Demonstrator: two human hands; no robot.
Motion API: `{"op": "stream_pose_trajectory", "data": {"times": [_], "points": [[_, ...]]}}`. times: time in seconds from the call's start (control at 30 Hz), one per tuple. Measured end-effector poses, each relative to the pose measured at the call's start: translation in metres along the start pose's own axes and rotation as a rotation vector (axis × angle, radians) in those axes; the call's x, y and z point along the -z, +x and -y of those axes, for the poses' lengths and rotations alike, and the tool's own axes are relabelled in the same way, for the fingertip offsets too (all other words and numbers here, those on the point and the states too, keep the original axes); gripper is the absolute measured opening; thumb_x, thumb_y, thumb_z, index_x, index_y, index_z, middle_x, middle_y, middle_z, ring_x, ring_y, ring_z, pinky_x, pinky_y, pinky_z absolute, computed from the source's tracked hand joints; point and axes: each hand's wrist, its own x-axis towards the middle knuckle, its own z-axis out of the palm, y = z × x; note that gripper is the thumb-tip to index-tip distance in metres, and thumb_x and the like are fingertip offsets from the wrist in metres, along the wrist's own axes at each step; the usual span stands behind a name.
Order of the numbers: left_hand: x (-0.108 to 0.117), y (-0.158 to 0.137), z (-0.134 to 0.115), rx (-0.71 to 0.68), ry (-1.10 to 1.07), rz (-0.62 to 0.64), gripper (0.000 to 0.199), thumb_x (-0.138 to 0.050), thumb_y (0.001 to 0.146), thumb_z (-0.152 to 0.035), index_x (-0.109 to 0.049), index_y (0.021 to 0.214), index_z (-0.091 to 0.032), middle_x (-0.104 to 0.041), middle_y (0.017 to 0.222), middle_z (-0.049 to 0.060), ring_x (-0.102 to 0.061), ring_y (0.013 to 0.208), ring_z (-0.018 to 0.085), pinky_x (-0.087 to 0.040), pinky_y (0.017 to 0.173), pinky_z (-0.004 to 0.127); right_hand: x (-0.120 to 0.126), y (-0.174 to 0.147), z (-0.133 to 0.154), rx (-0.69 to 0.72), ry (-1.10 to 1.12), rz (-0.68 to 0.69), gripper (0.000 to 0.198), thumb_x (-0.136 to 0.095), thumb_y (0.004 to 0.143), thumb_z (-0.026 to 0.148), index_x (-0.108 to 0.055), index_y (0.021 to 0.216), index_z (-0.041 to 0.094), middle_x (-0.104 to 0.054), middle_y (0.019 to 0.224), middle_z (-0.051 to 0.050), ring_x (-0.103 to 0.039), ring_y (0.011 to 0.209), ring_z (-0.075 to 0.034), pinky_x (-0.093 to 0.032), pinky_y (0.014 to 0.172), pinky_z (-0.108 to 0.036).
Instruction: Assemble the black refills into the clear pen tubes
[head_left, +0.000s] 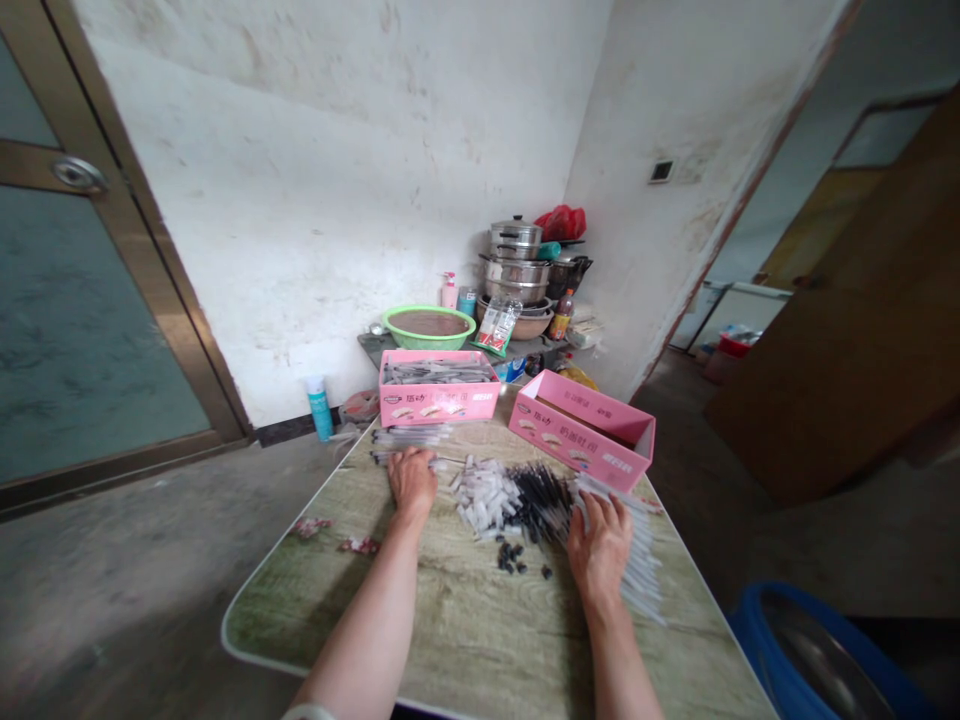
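My left hand point(412, 482) is at the left of the wood-patterned table, with its fingers bent round a thin pen by a row of assembled pens point(411, 437). My right hand point(602, 545) lies with fingers apart over a spread of clear pen barrels point(641, 565). Between my hands are a heap of whitish pen caps point(486, 497) and a bunch of dark, black-tipped refills point(541, 503). Several small black plugs point(510, 556) lie nearer to me. Behind the row, a pink box point(439, 406) holds many pens.
A second pink box point(585, 437) stands at the table's right rear. Beyond are a green basin point(390, 325), stacked steel pots point(517, 270) and a sauce bottle point(561, 318). A blue spray can point(319, 410) stands on the floor at left, a blue tub point(757, 640) at lower right.
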Motion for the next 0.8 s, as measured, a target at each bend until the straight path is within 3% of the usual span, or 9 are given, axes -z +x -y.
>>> {"op": "stream_pose_trajectory", "data": {"times": [0.3, 0.4, 0.8], "points": [[-0.001, 0.001, -0.007, -0.152, -0.057, 0.097, 0.027, -0.065, 0.078, -0.013, -0.077, 0.097, -0.029, -0.071, 0.103, 0.004, -0.06, 0.099, 0.024, -0.036, 0.098, 0.039, -0.001, -0.003, 0.001, -0.037, 0.049, 0.024, 0.03, -0.045, 0.093, 0.028, -0.066, 0.11, 0.015, -0.067, 0.102, -0.014, -0.048, 0.115, -0.032, -0.039, 0.097, -0.05], [0.001, 0.002, -0.01, -0.148, -0.068, 0.147, 0.026, -0.066, 0.078, -0.015, -0.075, 0.099, -0.028, -0.072, 0.103, 0.004, -0.062, 0.099, 0.023, -0.037, 0.098, 0.036, -0.002, -0.004, 0.002, -0.036, 0.043, 0.041, 0.03, -0.045, 0.093, 0.027, -0.066, 0.11, 0.013, -0.067, 0.103, -0.014, -0.048, 0.114, -0.031, -0.039, 0.098, -0.05], [0.006, 0.0, -0.009, -0.067, -0.027, 0.118, 0.02, -0.06, 0.083, -0.017, -0.074, 0.095, -0.024, -0.071, 0.095, 0.007, -0.062, 0.093, 0.025, -0.039, 0.087, 0.034, 0.002, -0.002, 0.008, -0.057, 0.063, 0.072, 0.032, -0.045, 0.093, 0.027, -0.066, 0.111, 0.012, -0.068, 0.101, -0.015, -0.051, 0.11, -0.031, -0.042, 0.094, -0.048]]}}
